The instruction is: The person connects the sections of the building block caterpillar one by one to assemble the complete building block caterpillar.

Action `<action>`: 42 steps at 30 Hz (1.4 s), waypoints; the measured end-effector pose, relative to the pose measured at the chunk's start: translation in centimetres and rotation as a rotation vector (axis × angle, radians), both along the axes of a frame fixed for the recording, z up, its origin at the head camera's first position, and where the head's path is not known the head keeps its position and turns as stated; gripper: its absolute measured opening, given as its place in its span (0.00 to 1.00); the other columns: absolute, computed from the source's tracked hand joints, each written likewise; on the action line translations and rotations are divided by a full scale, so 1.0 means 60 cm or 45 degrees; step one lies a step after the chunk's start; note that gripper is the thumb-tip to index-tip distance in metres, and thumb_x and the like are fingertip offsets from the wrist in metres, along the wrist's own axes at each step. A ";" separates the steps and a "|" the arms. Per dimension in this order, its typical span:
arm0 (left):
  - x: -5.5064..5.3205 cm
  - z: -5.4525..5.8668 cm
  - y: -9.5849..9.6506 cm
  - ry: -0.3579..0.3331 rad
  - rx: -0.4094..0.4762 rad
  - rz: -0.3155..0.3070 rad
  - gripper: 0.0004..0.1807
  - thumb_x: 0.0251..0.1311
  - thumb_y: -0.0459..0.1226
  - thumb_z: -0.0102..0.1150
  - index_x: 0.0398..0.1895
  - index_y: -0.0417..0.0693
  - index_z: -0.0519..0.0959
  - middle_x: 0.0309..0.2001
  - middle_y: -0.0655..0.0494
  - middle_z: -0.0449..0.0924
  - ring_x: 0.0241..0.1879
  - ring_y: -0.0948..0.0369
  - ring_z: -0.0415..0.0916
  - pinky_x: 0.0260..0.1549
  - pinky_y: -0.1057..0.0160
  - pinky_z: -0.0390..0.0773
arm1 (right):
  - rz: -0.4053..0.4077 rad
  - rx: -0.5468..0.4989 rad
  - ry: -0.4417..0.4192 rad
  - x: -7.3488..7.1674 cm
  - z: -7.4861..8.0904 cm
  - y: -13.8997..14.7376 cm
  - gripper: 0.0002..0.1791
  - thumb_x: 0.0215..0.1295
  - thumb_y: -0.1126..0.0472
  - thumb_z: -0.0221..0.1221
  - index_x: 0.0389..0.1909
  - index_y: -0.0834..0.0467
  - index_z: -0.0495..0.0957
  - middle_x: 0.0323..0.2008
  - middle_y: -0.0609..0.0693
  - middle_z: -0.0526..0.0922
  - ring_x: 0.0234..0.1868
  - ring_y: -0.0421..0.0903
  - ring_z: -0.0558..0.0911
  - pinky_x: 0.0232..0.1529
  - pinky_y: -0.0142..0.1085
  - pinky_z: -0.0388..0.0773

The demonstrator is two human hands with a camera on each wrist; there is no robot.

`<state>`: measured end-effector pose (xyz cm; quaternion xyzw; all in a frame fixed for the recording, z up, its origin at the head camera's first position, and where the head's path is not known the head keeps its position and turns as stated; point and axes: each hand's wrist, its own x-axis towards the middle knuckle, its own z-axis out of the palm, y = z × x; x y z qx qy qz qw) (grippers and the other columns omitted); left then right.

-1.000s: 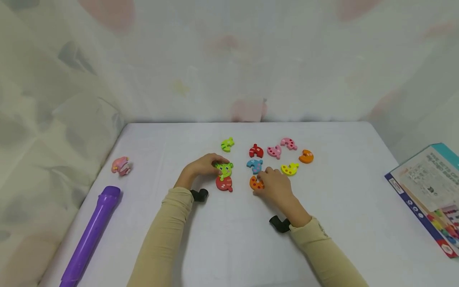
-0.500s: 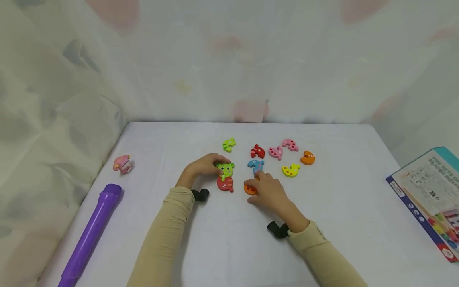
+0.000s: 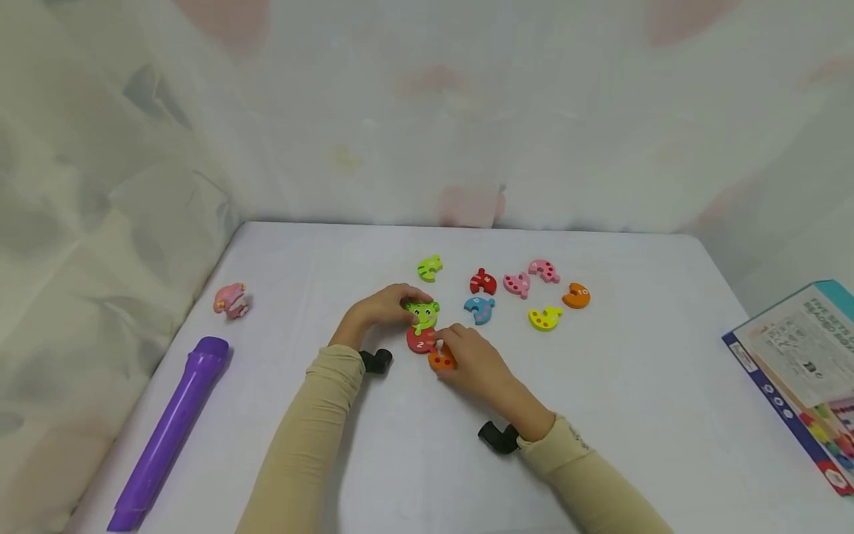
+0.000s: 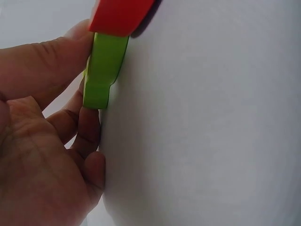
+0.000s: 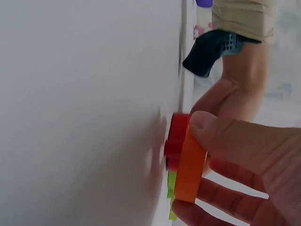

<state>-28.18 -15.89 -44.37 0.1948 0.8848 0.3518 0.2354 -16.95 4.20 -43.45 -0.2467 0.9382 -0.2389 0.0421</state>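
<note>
My left hand (image 3: 382, 305) grips the green smiling animal-head puzzle piece (image 3: 425, 317) between thumb and fingers. Joined below that head is a red puzzle piece (image 3: 418, 340) marked 2; the left wrist view shows the green edge (image 4: 106, 66) pressed close against the red one (image 4: 120, 16). My right hand (image 3: 477, 363) pinches an orange dotted puzzle piece (image 3: 440, 361) at the lower right of the red piece, by its knob. In the right wrist view the orange piece (image 5: 189, 169) is held by thumb and fingers and partly covers the red piece (image 5: 176, 134). Whether they interlock is hidden.
Behind lie loose pieces: light green (image 3: 430, 268), red (image 3: 483, 282), blue (image 3: 480, 309), two pink (image 3: 517, 284), yellow (image 3: 545, 319) and orange (image 3: 577, 296). A purple tube (image 3: 175, 430) and pink figurine (image 3: 230, 300) are at left, a box (image 3: 800, 371) at right.
My right hand has slid the orange dotted piece left and slightly toward me, from below the blue piece to beside the red one. My left hand stays on the green head.
</note>
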 end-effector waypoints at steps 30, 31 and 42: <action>0.000 0.001 0.000 0.041 0.004 -0.013 0.24 0.51 0.29 0.60 0.55 0.47 0.75 0.50 0.50 0.74 0.52 0.56 0.67 0.55 0.56 0.64 | -0.088 0.335 0.017 -0.005 0.014 -0.056 0.37 0.47 0.54 0.70 0.56 0.61 0.65 0.47 0.57 0.76 0.43 0.52 0.74 0.41 0.41 0.77; 0.000 0.001 0.000 0.039 0.006 -0.013 0.24 0.51 0.29 0.60 0.55 0.47 0.75 0.51 0.50 0.74 0.52 0.56 0.67 0.56 0.56 0.64 | -0.090 0.341 0.006 -0.005 0.013 -0.057 0.37 0.47 0.54 0.70 0.57 0.61 0.65 0.48 0.56 0.75 0.44 0.51 0.74 0.41 0.41 0.77; -0.001 0.001 -0.001 0.036 -0.013 -0.023 0.25 0.52 0.30 0.60 0.56 0.47 0.74 0.54 0.51 0.72 0.54 0.55 0.66 0.58 0.55 0.62 | -0.035 0.170 -0.065 -0.015 0.003 -0.009 0.39 0.47 0.51 0.69 0.61 0.56 0.66 0.55 0.50 0.73 0.51 0.47 0.74 0.48 0.42 0.75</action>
